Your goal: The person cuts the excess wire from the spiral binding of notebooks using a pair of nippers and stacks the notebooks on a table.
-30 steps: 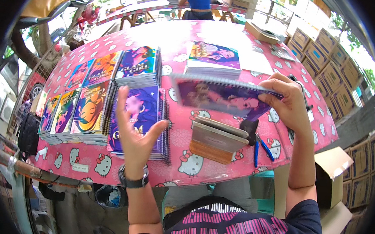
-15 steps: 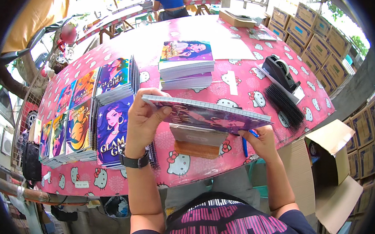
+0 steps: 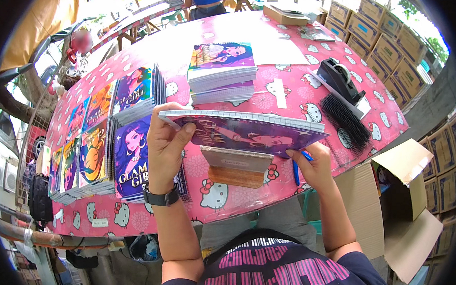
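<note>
Now your left hand (image 3: 166,141), free a second earlier, gripped left end of purple spiral notebook (image 3: 245,133); your right hand (image 3: 317,164) pinched near right corner. So notebook sat steadied between both, tilted above pink desk (image 3: 136,219), partly hiding wooden block (image 3: 235,177).

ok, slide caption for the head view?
Left hand and right hand hold a purple notebook over a pink table near notebook stacks.

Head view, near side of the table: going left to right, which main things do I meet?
Left notebook stacks, left hand, wooden block, right hand, black coils. Left out because they overlap others: held notebook, blue handle.
</note>
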`<action>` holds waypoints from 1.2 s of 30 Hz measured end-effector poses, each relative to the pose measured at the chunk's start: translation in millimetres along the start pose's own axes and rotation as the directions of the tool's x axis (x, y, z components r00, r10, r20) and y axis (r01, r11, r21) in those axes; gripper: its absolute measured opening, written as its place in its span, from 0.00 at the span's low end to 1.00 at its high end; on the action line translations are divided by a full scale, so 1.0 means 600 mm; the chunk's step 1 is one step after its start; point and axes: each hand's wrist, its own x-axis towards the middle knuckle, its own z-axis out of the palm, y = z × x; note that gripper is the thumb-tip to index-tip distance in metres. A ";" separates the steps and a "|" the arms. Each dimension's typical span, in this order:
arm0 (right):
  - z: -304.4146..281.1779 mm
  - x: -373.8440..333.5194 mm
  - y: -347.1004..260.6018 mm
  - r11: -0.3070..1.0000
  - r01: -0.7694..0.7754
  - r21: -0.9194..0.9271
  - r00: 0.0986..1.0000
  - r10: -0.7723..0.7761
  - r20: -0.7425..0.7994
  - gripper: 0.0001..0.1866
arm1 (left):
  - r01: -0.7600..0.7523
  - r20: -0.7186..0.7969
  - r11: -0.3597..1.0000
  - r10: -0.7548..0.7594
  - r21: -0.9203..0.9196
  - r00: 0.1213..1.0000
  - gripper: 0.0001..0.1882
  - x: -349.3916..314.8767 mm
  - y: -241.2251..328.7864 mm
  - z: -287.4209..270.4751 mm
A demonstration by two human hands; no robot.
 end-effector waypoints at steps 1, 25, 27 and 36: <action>-0.003 -0.002 -0.005 1.000 -0.006 -0.005 1.000 0.006 0.023 0.10 | -0.003 0.003 1.000 0.003 -0.004 1.000 0.17 0.000 0.001 0.000; -0.009 -0.008 0.028 0.981 -0.103 0.165 0.993 0.093 0.071 0.09 | 0.009 0.122 1.000 -0.010 0.010 0.993 0.20 0.041 0.015 0.027; -0.010 -0.007 0.026 0.981 -0.090 0.173 0.994 0.078 0.075 0.09 | 0.005 0.120 1.000 -0.005 -0.001 0.993 0.20 0.039 0.016 0.028; 0.022 -0.011 0.035 0.922 -0.228 0.313 0.971 0.238 0.008 0.12 | -0.017 0.087 0.998 0.013 0.052 0.996 0.19 0.043 0.015 0.038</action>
